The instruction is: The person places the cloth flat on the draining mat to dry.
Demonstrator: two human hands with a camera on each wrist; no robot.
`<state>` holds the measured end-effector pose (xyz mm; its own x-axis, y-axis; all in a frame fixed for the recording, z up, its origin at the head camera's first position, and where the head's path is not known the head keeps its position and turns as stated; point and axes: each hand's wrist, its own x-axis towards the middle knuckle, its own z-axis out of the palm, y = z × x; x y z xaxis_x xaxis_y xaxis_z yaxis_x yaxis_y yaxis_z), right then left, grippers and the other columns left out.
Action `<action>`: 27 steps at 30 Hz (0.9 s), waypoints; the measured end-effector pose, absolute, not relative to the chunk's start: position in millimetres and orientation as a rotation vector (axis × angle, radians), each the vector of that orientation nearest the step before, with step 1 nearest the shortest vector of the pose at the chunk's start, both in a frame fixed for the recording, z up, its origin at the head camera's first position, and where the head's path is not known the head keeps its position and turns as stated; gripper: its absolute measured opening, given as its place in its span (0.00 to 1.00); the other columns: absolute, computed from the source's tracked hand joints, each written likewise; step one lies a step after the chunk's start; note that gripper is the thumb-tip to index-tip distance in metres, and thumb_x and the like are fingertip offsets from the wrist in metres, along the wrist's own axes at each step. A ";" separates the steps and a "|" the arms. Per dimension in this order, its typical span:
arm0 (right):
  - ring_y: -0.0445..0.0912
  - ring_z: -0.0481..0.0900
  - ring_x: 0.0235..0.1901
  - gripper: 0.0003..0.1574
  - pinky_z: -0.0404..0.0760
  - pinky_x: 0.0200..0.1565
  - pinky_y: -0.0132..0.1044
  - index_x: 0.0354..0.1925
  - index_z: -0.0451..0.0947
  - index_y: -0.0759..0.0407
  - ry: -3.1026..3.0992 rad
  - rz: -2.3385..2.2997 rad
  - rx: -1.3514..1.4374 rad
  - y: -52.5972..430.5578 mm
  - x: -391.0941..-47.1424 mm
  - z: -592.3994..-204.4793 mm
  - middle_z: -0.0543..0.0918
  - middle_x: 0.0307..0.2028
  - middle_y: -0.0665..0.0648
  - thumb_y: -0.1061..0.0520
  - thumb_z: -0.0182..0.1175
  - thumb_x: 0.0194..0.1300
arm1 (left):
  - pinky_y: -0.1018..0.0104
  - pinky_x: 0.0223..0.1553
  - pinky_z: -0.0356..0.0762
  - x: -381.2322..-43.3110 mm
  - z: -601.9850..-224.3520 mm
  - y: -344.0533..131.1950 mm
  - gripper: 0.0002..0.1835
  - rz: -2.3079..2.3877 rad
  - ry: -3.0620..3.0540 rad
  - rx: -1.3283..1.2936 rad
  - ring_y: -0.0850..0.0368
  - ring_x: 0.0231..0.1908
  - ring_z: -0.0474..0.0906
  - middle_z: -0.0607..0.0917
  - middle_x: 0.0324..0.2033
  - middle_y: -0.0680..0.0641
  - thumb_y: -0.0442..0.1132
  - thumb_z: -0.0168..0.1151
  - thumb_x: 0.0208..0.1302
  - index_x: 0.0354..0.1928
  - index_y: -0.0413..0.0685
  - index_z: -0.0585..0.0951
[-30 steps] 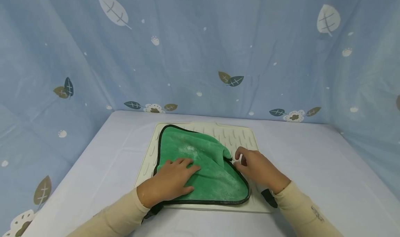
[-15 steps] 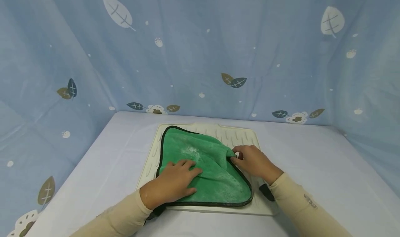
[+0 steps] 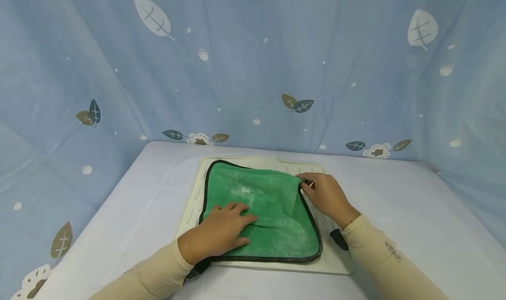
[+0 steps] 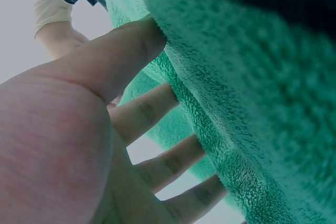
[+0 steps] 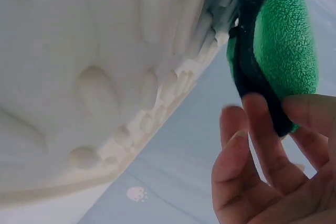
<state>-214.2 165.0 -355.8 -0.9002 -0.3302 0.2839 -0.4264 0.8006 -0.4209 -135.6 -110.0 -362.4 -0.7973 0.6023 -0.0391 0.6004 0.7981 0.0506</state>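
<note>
On a cream ridged mat (image 3: 334, 261) | green fluffy cloth (image 3: 272, 196), dark-edged, lightly creased, with whitish patches | left hand (image 3: 220, 230) rests spread on its near left part | right hand (image 3: 327, 199) pinches its far right corner

Blue leaf-print curtain (image 3: 237, 76), white tabletop (image 3: 399, 199)

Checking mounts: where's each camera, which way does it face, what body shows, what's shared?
Head: on the head, facing forward and down at cloth, tray, curtain; left hand, right hand, sleeves show.
Left wrist: on that wrist, looking past the left hand at cloth; right arm also shows.
Right wrist: on that wrist, facing along the tray toward the curtain; right hand pinching cloth shows.
Head and right wrist share cloth, tray, curtain, right hand.
</note>
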 end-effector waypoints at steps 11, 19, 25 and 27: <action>0.42 0.69 0.26 0.17 0.67 0.25 0.33 0.50 0.80 0.53 -2.864 0.625 0.588 166.7 -219.2 -363.9 0.76 0.31 0.54 0.57 0.60 0.61 | 0.40 0.48 0.70 -136.1 -360.6 -109.8 0.29 0.078 2.907 0.952 0.47 0.60 0.67 0.70 0.60 0.47 0.59 0.60 0.56 0.60 0.66 0.71; 0.43 0.75 0.30 0.21 0.71 0.29 0.36 0.55 0.75 0.54 -2.934 0.719 0.521 166.2 -223.3 -366.6 0.81 0.37 0.55 0.48 0.47 0.70 | 0.40 0.48 0.70 -135.7 -358.8 -110.8 0.28 0.087 2.896 0.933 0.47 0.59 0.68 0.70 0.60 0.48 0.59 0.60 0.55 0.60 0.68 0.72; 0.44 0.78 0.30 0.27 0.73 0.32 0.38 0.55 0.74 0.52 -2.951 0.857 0.465 164.9 -225.7 -364.2 0.83 0.40 0.55 0.40 0.41 0.71 | 0.39 0.48 0.70 -135.0 -357.3 -110.5 0.28 0.095 2.896 0.931 0.47 0.59 0.68 0.71 0.59 0.47 0.59 0.61 0.55 0.59 0.68 0.72; 0.46 0.80 0.34 0.28 0.75 0.33 0.39 0.59 0.70 0.53 -2.969 0.895 0.461 165.0 -226.8 -363.5 0.83 0.42 0.57 0.40 0.41 0.70 | 0.39 0.48 0.70 -135.7 -357.3 -110.5 0.28 0.100 2.899 0.933 0.47 0.59 0.68 0.71 0.59 0.47 0.59 0.61 0.55 0.59 0.67 0.72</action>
<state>-226.8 165.0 -363.5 -0.9568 -0.2765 0.0896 -0.2799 0.7937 -0.5400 -135.7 -110.5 -357.3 -0.8084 0.5846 -0.0696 0.5784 0.8107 0.0910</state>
